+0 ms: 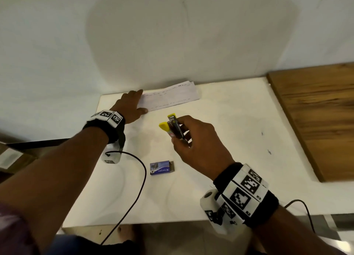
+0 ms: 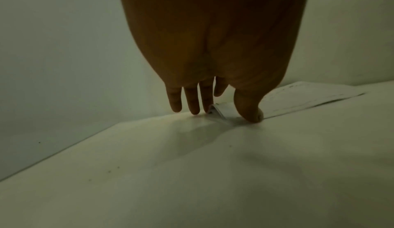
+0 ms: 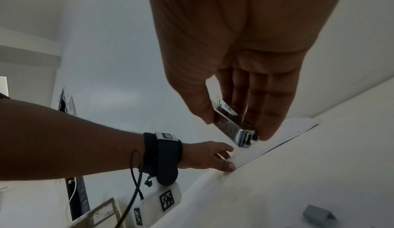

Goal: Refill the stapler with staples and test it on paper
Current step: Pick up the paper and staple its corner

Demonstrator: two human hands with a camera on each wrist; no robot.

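Note:
A yellow and dark stapler (image 1: 172,127) is held above the middle of the white table (image 1: 239,159), gripped between the thumb and fingers of my right hand (image 1: 183,135). Its two yellow ends point away from me and stand a little apart. In the right wrist view its metal underside (image 3: 228,124) shows between thumb and fingers. A folded sheet of paper (image 1: 172,97) lies against the back wall. My left hand (image 1: 132,105) rests on its left end with straight fingers, the thumb (image 2: 251,113) pressing its near edge. That end (image 2: 221,112) curls up slightly.
A small blue staple box (image 1: 161,167) lies on the table, nearer to me than the stapler. A brown wooden board (image 1: 316,120) covers the table's right side. Black cables run from both wrist cameras over the table's front edge. The wall stands directly behind the paper.

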